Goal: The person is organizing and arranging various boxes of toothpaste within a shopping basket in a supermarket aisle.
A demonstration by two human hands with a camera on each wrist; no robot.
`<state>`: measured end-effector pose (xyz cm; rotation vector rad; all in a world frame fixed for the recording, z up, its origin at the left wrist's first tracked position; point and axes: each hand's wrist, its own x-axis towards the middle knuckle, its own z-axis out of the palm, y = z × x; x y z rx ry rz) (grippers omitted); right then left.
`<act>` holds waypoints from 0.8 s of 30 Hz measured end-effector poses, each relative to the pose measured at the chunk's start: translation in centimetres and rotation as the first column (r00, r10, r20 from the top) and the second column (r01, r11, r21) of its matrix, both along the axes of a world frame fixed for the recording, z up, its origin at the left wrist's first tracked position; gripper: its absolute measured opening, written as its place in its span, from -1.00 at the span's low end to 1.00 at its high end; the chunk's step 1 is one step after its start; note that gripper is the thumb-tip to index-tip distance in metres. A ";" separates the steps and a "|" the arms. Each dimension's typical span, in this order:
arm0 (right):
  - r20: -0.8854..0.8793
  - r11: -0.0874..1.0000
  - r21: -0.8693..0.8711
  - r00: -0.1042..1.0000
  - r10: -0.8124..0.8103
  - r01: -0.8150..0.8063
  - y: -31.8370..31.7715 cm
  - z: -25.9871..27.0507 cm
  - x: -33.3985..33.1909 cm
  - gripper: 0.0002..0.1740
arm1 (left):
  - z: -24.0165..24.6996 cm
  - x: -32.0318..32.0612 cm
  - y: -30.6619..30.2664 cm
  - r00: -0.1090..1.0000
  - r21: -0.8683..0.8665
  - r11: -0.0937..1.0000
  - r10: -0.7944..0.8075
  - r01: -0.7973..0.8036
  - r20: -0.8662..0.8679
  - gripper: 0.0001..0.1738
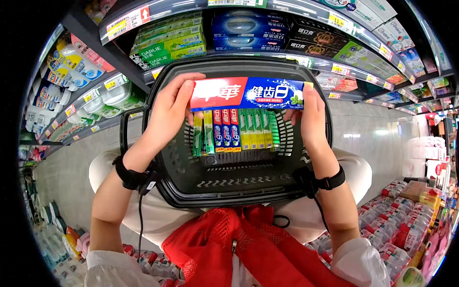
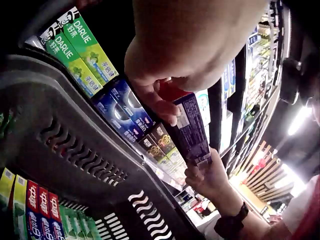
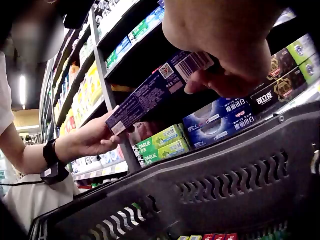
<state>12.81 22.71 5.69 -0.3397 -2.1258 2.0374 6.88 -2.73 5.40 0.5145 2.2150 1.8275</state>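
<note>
Green DARLIE boxes (image 1: 174,46), price label (image 1: 125,25), grey floor (image 1: 354,122)

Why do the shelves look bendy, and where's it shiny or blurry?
Head view: a wide lens probably bows the shelf edge, floor gleams; left wrist view: lamps glare white, the held box has blurry small print; right wrist view: a thin lamp glows far left.

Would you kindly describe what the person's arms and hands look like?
The left hand and right hand are bare. Each wrist wears a black strap with a black module and thin dark cable; the left module carries a white label. White sleeves end near the elbows.
</note>
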 end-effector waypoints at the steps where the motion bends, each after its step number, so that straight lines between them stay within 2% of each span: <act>1: -0.003 1.000 0.009 1.000 -0.004 0.004 -0.1 -0.2 0.1 -0.61 | 0.0 0.2 0.1 1.000 -0.002 1.000 0.002 -0.002 0.002 -0.56; 5: -0.034 0.998 0.063 0.999 -0.010 0.012 -0.1 -1.2 0.3 -0.62 | -0.3 0.9 0.4 1.000 -0.014 1.000 0.026 -0.026 0.008 -0.53; 9: -0.026 0.999 -0.017 0.999 -0.028 0.028 -0.5 -1.1 0.5 -0.63 | -0.1 1.1 0.6 1.000 -0.043 0.999 0.017 -0.018 -0.018 -0.51; 24: -0.021 0.998 -0.027 0.998 -0.054 0.054 -0.6 -1.1 0.6 -0.65 | 0.1 1.4 0.6 0.997 -0.062 0.998 -0.003 -0.001 -0.078 -0.50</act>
